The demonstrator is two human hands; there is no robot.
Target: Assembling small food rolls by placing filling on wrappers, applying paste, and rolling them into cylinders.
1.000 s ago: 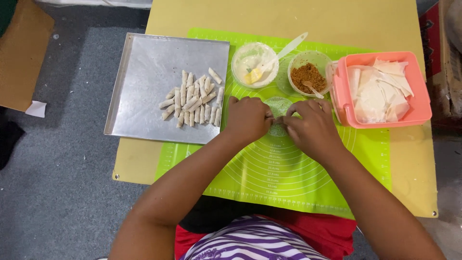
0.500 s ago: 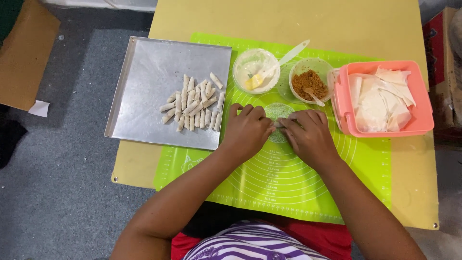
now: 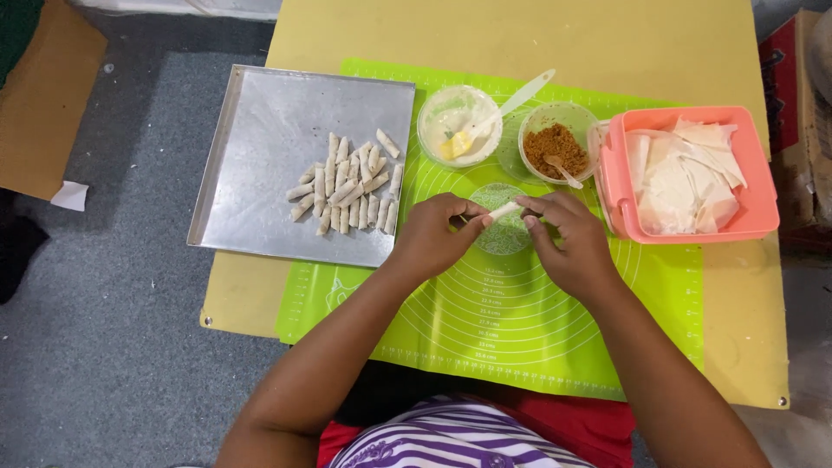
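A yellow counter (image 3: 555,35) stands on grey carpet, with a green mat (image 3: 520,338) spread over it. Nearest the camera, over the mat's printed rings, both hands meet on a small white roll (image 3: 504,210): the left hand (image 3: 433,236) pinches one end with curled fingers, and the right hand (image 3: 568,241) pinches the other end, so the roll is held just above the mat between them. Left of the hands, a metal tray (image 3: 260,130) lies partly on the counter's edge and carries a heap of finished rolls (image 3: 347,184) near its right side. Beyond the hands sit a white bowl (image 3: 458,121) of pale paste with a spatula (image 3: 520,94) leaning in it, and beside it a clear bowl of brown filling (image 3: 555,147) with a spoon. To the right, a pink tub (image 3: 763,199) holds white wrappers (image 3: 685,173).
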